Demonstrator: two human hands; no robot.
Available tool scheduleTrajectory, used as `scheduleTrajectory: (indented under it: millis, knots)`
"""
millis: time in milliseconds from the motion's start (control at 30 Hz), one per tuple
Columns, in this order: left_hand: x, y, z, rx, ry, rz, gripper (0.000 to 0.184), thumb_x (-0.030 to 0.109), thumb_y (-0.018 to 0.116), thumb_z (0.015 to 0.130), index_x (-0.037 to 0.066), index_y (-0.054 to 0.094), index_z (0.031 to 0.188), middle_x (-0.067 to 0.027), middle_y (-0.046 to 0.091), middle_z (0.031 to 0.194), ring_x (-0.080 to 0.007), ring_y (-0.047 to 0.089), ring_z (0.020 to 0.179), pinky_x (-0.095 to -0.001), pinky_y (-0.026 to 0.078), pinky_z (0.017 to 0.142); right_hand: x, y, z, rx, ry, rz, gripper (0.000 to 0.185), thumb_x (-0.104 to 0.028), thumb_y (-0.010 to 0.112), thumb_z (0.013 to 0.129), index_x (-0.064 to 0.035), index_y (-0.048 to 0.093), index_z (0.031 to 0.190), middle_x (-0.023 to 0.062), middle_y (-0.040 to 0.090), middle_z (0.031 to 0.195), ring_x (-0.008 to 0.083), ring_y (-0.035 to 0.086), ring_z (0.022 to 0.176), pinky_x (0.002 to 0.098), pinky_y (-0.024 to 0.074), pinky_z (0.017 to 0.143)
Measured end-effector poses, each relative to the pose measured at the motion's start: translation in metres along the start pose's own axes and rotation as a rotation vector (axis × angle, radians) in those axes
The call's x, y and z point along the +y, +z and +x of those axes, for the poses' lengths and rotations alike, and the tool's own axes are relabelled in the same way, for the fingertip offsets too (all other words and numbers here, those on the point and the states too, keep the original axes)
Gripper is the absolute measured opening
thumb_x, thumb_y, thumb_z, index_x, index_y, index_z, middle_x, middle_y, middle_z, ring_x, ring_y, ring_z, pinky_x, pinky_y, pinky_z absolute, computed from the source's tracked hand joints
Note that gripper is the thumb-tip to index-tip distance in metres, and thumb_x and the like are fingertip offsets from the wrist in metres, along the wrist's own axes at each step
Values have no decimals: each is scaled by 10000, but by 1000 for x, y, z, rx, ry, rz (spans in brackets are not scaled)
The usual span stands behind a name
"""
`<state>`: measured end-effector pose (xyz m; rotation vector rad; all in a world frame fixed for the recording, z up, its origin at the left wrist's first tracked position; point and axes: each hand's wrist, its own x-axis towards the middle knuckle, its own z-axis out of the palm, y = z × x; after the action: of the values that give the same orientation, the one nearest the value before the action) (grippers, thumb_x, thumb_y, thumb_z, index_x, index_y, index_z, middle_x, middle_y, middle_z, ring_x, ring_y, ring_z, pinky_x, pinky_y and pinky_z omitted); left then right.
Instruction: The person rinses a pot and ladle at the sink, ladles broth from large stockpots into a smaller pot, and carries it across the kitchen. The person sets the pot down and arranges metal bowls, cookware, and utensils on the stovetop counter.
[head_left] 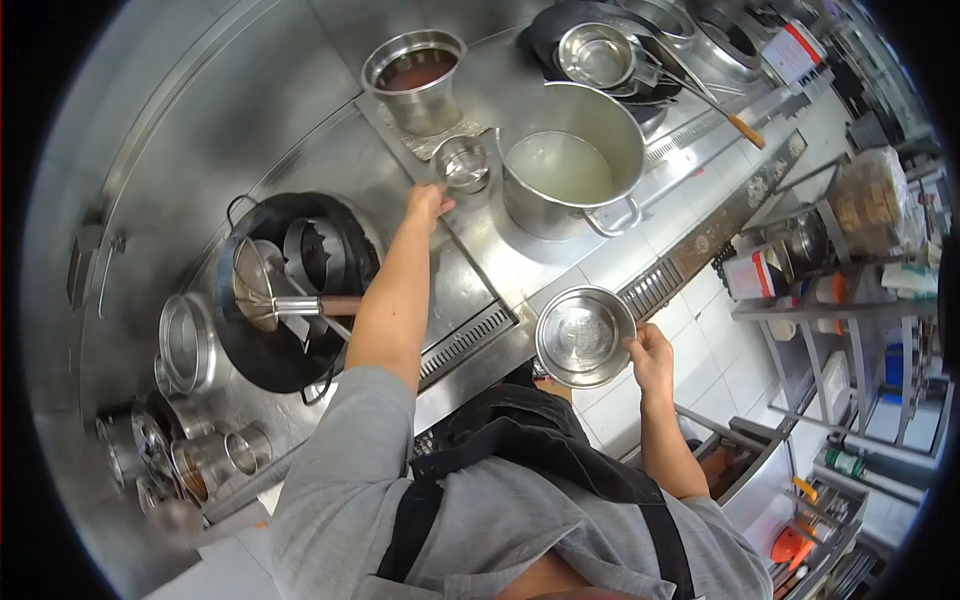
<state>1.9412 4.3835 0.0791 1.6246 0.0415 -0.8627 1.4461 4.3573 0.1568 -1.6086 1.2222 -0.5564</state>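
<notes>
My left hand (428, 203) reaches over the stove counter, its fingers closed at the near-left side of a small metal cup (461, 165), apparently gripping it there. My right hand (652, 360) pinches the rim of a round shiny metal bowl (584, 336), held in front of my body off the counter's edge. Between and beyond my hands stands a large metal pot (519, 205) with cloudy liquid inside. Behind the cup is a tall metal container (428, 105) of reddish-brown liquid.
A black wok (262, 365) with strainers and a wooden-handled tool sits at the left. Metal pots and cups (250, 448) stand at the lower left. Another wok with a metal ladle (597, 55) is at the top right. Shelving (835, 312) lines the right.
</notes>
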Motion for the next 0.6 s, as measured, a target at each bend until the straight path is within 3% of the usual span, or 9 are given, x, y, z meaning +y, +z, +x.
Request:
scheduleTrajectory:
  millis: [67,133,200,267,333,400,467,533,600]
  knots:
    - [22,3,-59,17,123,196,531,-31,537,798,-49,445,1321,-190,583,1201,-263,602,1025,-383,543,842,-5,3,4,-72,67,13,185,-51,646,756,-6,489,668,106,627,873,143,523,689,290,435,611]
    - [14,-15,-95,-214,568,585,608,-8,574,770,40,458,1365,-147,568,1282,-244,579,1072,-367,512,867,-3,19,17,-142,60,82,160,-37,639,753,-15,505,669,65,601,785,107,474,618,266,394,551]
    - [31,-32,-192,-726,534,690,632,91,630,769,75,456,1377,-162,512,1361,-242,565,1110,-351,482,914,-27,42,28,-241,31,169,108,-44,620,752,6,545,693,15,534,618,93,444,538,255,374,516]
    - [31,-51,-267,-927,602,880,696,217,708,746,98,450,1382,-214,400,1436,-333,506,1216,-403,409,1023,-67,57,37,-317,-13,-25,125,-85,616,759,19,566,713,22,545,619,92,484,573,255,389,527]
    - [-5,-65,-296,-834,621,967,633,255,732,745,110,507,1318,-266,411,1377,-403,440,1262,-421,376,1050,-87,72,49,-380,-72,-62,119,-92,617,749,17,581,718,17,538,604,91,468,566,249,370,522]
    - [-32,-72,-307,-615,735,884,529,285,763,730,88,584,1187,-243,491,1287,-384,535,1149,-413,438,973,-95,87,64,-429,-132,-98,116,-98,617,740,14,596,722,11,532,589,90,451,560,242,350,516]
    - [-58,-73,-310,-528,686,803,489,309,777,733,71,602,1124,-212,549,1210,-341,582,1054,-391,464,913,-90,106,72,-429,-375,-313,184,-159,636,796,15,602,745,45,577,646,110,523,579,248,426,536]
    - [-99,-73,-308,-461,622,727,459,332,790,736,54,620,1060,-181,608,1132,-298,629,958,-369,490,852,-96,119,55,-379,-188,-168,228,-202,641,831,13,607,766,61,593,681,130,571,611,258,466,553]
    - [-138,-70,-295,-254,450,250,458,420,784,730,30,653,931,-151,672,895,-279,658,821,-355,506,759,-100,128,35,-319,-18,-15,271,-246,646,865,11,611,786,77,609,716,149,619,644,268,507,569]
